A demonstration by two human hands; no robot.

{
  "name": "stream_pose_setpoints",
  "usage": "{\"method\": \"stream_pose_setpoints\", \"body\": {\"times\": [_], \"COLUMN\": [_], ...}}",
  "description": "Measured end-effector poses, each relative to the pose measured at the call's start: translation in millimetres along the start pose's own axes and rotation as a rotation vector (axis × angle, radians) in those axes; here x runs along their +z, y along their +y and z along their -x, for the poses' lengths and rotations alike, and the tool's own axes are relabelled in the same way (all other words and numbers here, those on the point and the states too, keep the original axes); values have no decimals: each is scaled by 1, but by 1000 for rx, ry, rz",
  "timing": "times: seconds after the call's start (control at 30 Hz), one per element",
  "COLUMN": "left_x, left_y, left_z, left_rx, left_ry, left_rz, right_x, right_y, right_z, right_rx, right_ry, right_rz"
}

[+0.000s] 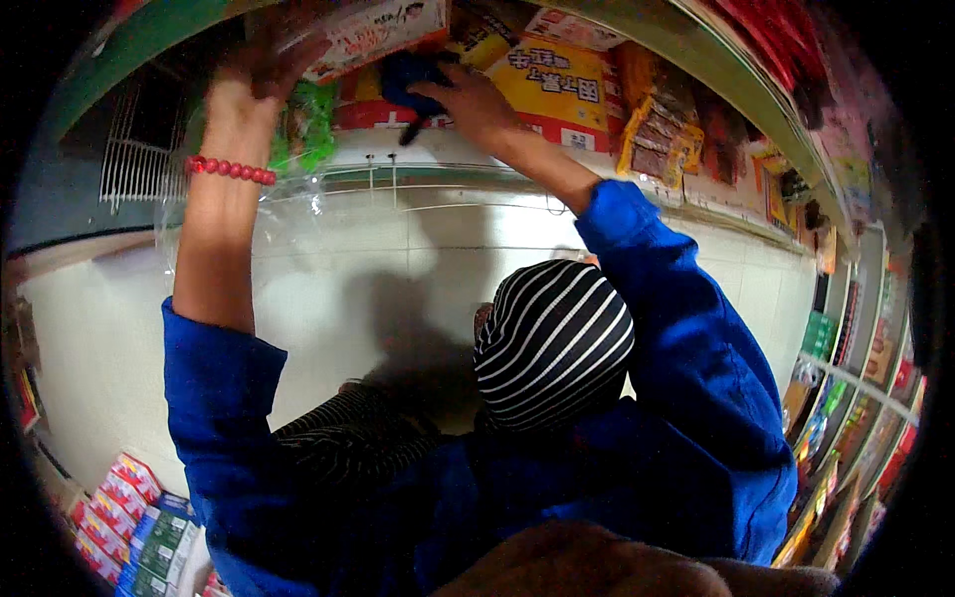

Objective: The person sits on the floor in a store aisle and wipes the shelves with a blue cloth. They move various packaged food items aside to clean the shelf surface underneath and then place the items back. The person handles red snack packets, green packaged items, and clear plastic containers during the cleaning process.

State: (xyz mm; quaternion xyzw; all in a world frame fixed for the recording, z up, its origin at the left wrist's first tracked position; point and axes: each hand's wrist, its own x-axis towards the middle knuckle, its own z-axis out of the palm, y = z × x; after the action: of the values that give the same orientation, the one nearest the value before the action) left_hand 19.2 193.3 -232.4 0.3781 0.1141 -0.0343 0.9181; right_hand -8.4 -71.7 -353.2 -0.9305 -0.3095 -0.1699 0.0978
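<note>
My left hand (280, 63), with a red bead bracelet (230, 170) on its wrist, reaches to a store shelf at the top left. It is dark and blurred, beside a white printed carton (373, 33) and green plastic packaging (306, 127); whether it grips anything is unclear. My right hand (474, 101) is on a dark blue bundled cloth (410, 80) at the shelf's front, its fingers closed over the cloth's right side. Right behind this hand stands a yellow and red carton (552, 86). Clear plastic film (291, 216) hangs below my left hand.
A white wire rack (142, 149) is at the left. Packaged snacks (656, 145) lie along the shelf to the right, under an overhanging upper shelf edge (746, 67). My knees in striped trousers (556, 347) are bent over a tiled floor (321, 298). Boxes (119, 507) are stacked lower left; stocked shelves (858, 358) stand right.
</note>
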Motion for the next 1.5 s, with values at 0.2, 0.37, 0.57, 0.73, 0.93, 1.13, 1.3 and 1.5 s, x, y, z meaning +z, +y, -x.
{"method": "stream_pose_setpoints", "body": {"times": [0.2, 0.37, 0.57, 0.73, 0.93, 1.13, 1.3, 1.5], "left_x": [9, 15, -35, -17, 11, 3, 5, 0], "left_y": [-47, -90, -100, -92, -109, -82, -83, -79], "left_z": [5, -7, -43, -14, 1, 0, 8, 19], "left_rx": [-30, -134, -133, -150, -142, -235, -296, -237], "left_ry": [-72, -55, -91, -123, -111, -154, -162, -148], "left_rz": [-160, -46, -77, -109, -279, -334, -390, -381], "right_x": [-52, -12, -16, -19, 8, -78, -72, -104], "right_y": [114, 144, 50, 142, 107, 40, 55, 61], "right_z": [97, 130, 66, 107, 110, 139, 168, 146], "right_rx": [353, 495, 254, 547, 420, 478, 701, 1305], "right_ry": [121, 141, 65, 22, 110, -170, 122, 163], "right_rz": [208, 242, 147, 259, 196, -150, 111, -1590]}}
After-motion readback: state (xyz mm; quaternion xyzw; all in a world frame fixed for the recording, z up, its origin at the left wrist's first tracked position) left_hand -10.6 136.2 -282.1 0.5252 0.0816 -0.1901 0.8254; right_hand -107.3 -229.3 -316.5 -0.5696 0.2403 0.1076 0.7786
